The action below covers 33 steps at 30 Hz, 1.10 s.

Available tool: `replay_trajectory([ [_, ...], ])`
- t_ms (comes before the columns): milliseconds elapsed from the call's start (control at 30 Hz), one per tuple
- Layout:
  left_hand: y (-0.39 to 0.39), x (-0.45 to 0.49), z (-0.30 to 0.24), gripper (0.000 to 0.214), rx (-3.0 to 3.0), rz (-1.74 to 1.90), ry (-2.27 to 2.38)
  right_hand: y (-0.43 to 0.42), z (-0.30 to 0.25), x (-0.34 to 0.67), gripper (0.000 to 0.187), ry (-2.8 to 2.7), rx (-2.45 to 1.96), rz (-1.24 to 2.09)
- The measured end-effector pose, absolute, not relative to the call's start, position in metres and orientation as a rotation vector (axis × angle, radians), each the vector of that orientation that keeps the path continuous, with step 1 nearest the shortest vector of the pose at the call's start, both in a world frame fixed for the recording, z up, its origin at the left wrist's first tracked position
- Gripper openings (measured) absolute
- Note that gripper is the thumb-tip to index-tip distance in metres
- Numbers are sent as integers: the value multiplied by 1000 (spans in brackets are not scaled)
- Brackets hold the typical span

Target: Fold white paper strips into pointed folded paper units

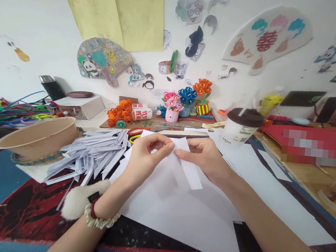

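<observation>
My left hand (146, 151) and my right hand (205, 155) meet over the middle of the table, and both pinch the top end of a narrow white paper strip (189, 169). The strip hangs down and to the right from my fingertips, above a large white sheet of paper (183, 214). On my left wrist sits a cream scrunchie with a white fluffy pompom (81, 203). A heap of several cut white paper strips (94, 154) lies just left of my left hand.
A tan paper bowl (38, 135) stands at the left, with coloured pipe cleaners (9, 112) behind it. A lidded drink cup (242, 127) is behind my right hand. Small pipe-cleaner flower pots (185, 102), scissors (136, 133) and a white box (82, 106) line the wall.
</observation>
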<state>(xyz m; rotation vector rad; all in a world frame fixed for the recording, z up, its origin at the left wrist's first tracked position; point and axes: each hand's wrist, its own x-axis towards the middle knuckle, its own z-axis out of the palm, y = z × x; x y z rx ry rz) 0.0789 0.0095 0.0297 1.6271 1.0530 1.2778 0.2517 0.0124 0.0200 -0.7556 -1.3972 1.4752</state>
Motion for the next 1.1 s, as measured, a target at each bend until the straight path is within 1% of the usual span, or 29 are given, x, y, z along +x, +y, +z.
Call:
replay_trajectory([
  [467, 8, 80, 32, 15, 1408, 1211, 945, 11, 23, 251, 23, -1376, -770, 1524],
  [633, 10, 78, 32, 15, 1374, 1158, 993, 11, 24, 253, 22, -1387, -763, 1608],
  [767, 9, 77, 36, 18, 1395, 1130, 1023, 12, 25, 255, 24, -1408, -790, 1605],
  [833, 8, 76, 38, 18, 1417, 1130, 1040, 12, 25, 255, 21, -1425, -852, 1569],
  [900, 7, 75, 41, 19, 1448, 1139, 1052, 11, 25, 255, 22, -1445, -926, 1495],
  [1033, 5, 73, 45, 21, 1604, 1118, 1079, 6, 25, 252, 23, -1506, -982, 1199],
  [1100, 3, 73, 47, 20, 1699, 1106, 1115, 5, 25, 250, 29, -1532, -994, 1051],
])
